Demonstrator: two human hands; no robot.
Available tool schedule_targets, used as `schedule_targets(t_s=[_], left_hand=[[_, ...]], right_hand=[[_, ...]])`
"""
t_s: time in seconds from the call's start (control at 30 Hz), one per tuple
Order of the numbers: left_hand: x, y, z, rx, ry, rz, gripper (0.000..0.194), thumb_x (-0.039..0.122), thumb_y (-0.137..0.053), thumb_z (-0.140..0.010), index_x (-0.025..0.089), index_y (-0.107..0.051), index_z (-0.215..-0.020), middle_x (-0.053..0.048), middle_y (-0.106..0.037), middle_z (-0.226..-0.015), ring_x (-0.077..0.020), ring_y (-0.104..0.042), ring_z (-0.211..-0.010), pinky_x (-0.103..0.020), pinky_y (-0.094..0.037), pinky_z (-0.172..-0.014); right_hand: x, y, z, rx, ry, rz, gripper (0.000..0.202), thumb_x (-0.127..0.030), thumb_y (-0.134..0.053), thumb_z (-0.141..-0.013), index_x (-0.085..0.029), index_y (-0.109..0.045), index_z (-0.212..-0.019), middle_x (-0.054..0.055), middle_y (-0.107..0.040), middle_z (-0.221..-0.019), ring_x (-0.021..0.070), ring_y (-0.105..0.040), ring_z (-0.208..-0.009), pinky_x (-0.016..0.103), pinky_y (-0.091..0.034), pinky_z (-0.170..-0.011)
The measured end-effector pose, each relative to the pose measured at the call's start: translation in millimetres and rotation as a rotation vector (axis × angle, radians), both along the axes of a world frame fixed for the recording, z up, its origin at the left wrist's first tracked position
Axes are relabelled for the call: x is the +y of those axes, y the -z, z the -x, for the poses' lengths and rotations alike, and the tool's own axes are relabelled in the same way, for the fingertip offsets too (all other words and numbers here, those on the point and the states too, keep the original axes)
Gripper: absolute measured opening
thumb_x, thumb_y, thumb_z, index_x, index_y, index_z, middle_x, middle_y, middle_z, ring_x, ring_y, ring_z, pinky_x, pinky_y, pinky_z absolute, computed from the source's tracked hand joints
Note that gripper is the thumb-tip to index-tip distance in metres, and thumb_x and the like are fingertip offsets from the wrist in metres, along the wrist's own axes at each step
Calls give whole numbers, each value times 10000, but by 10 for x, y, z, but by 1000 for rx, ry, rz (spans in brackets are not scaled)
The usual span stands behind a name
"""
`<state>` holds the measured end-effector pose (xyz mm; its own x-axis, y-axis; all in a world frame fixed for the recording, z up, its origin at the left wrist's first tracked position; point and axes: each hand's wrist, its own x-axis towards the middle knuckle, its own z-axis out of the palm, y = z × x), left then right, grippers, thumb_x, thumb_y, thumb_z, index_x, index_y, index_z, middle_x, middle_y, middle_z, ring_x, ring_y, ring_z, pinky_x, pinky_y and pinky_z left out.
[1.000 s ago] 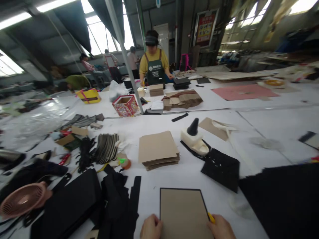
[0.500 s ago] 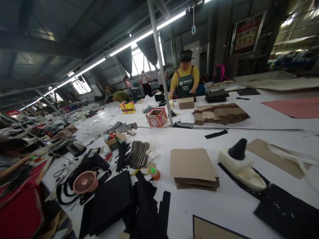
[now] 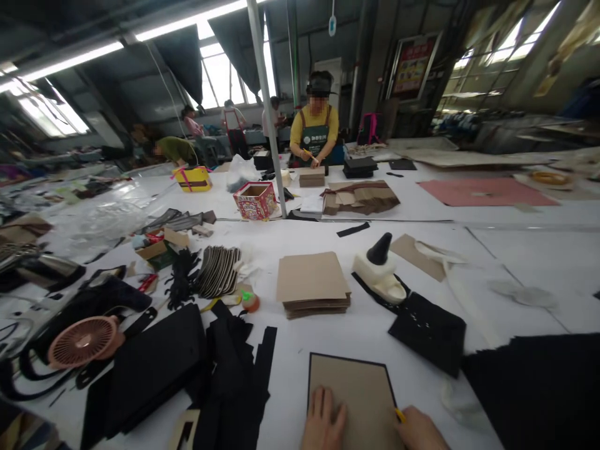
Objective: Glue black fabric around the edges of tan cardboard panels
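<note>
My left hand [image 3: 324, 422] lies with its fingers stretched out on a tan board [image 3: 351, 381] that has a black border along its edges. At the board's right edge, my right hand [image 3: 422, 430] is closed on a slim yellow tool [image 3: 400, 414], of which only a short end shows; its kind is not clear. Beyond the board stands a stack of tan boards [image 3: 313, 278]. Left of it lie black strips [image 3: 234, 369] and a black folded stack [image 3: 152, 369].
To the right are a cream dispenser with a black cone [image 3: 382, 275], a black perforated piece [image 3: 429, 331] and a large black sheet [image 3: 539, 387]. A pink fan [image 3: 85, 342] and a small orange bottle [image 3: 250, 302] sit left. A co-worker [image 3: 315, 128] stands across the table by a post [image 3: 267, 106].
My view has swung right and down, so things sit farther left. Both my hands and more of the bordered board have come into view. The co-worker's hands have moved closer together.
</note>
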<state>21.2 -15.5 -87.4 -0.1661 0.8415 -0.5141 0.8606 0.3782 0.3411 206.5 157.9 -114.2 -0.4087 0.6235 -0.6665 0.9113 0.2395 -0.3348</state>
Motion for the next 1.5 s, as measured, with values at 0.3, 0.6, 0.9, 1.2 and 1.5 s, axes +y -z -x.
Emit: schedule_targets(t_s=[0.3,0.6,0.9,1.2,1.5], left_hand=[[-19,-70,39,3,-10,-18,510,355,-399,-952,211,-441,-1440,-235,-375,-1544,-455,-300,-1430,-636,-311,-1154],[59,2,89,-52,101,-50,587,305,-481,-878,171,-422,-1446,-206,-385,-1550,-392,-304,-1450,-617,-286,-1173],[144,-157,8,-117,154,-101,597,261,-549,-807,292,-481,-1399,-62,-324,-1602,-306,-233,-1492,-571,-197,-1224],[-56,-477,244,71,17,116,884,124,-613,-618,230,-387,-1466,-94,-233,-1613,-293,-220,-1488,-452,-266,-1222],[-355,-134,283,59,-41,109,840,105,-640,-615,256,-468,-1423,-65,-256,-1615,-293,-218,-1485,-386,-342,-1193]], right_hand=[[-12,-458,-146,28,-25,-63,261,-137,-406,-903,-113,-665,-921,180,-718,-982,300,-675,-978,350,-457,-797],[-164,-617,-263,89,108,-83,218,-87,-417,-874,-168,-579,-753,101,-704,-833,214,-653,-832,295,-440,-743],[-83,-1025,-510,346,541,150,516,-612,-270,-866,-175,-508,-734,41,-573,-605,136,-525,-445,259,-369,-477],[-408,-651,-424,269,69,-179,488,-126,-515,-730,-163,-577,-1212,118,-608,-1182,207,-631,-1024,279,-475,-895],[-819,-65,-350,-116,-438,-485,813,106,-472,-650,-245,-530,-1380,180,-519,-1402,259,-707,-731,364,-585,-672]])
